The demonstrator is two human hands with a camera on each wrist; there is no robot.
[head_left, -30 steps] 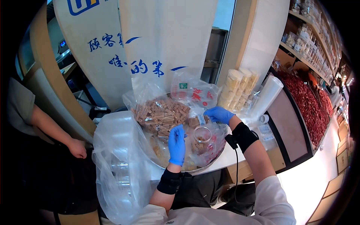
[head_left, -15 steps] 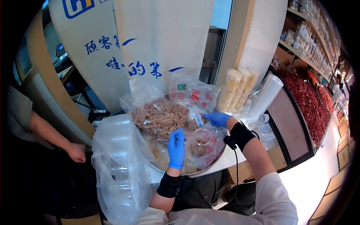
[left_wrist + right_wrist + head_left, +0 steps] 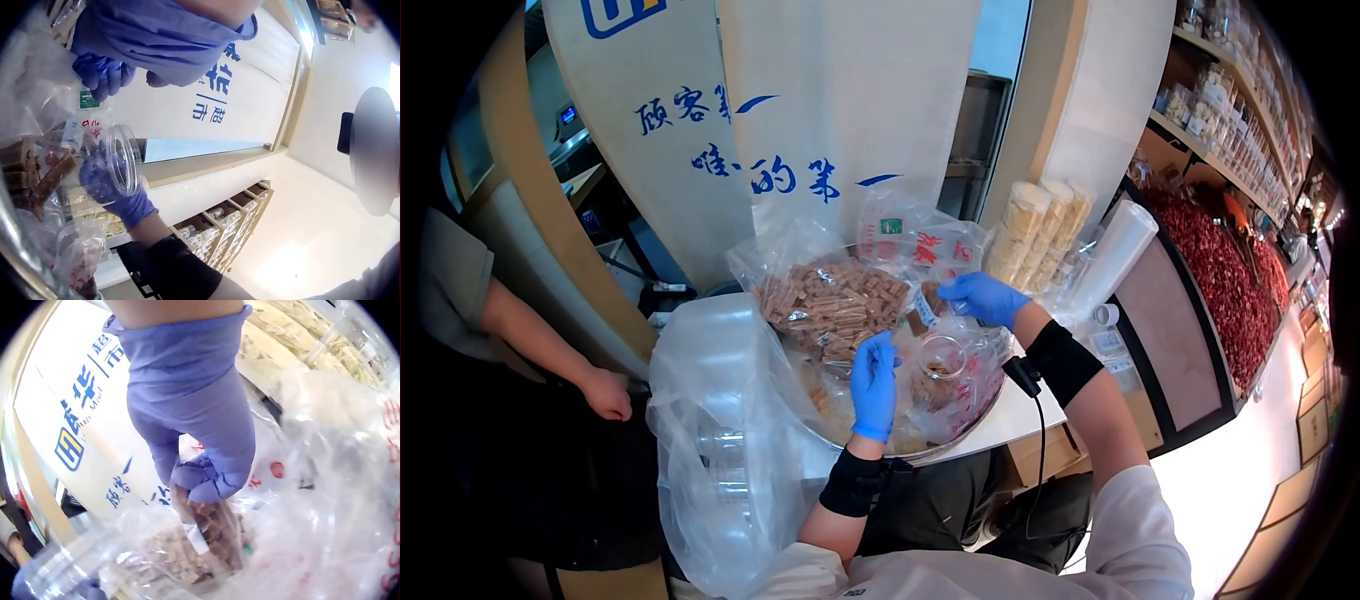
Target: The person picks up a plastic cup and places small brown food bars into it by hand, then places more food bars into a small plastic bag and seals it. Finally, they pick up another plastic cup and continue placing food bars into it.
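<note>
My right hand [image 3: 985, 300], in a blue glove, pinches the top of a clear labelled packet [image 3: 212, 534] of brown chunky pieces. The packet hangs over a big clear bag [image 3: 830, 300] of brown sticks. My gloved left hand [image 3: 872, 390] is raised in front of that bag, its fingers loosely bent, with nothing visible between them in the left wrist view. Between the hands stands an open clear plastic jar [image 3: 941, 357], its round rim [image 3: 125, 159] toward me. Brown pieces show just below the rim in the head view.
A round metal tray [image 3: 920, 455] carries the bags. On the left lies a large plastic sack [image 3: 720, 420] of clear jars. Tall jars of pale yellow food [image 3: 1040, 230] and a plastic roll [image 3: 1115, 255] stand back right. Another person's arm [image 3: 550, 350] is at far left.
My right hand has shifted slightly, and the labelled packet in it now stands more tilted. My left hand stays almost in place beside the jar.
</note>
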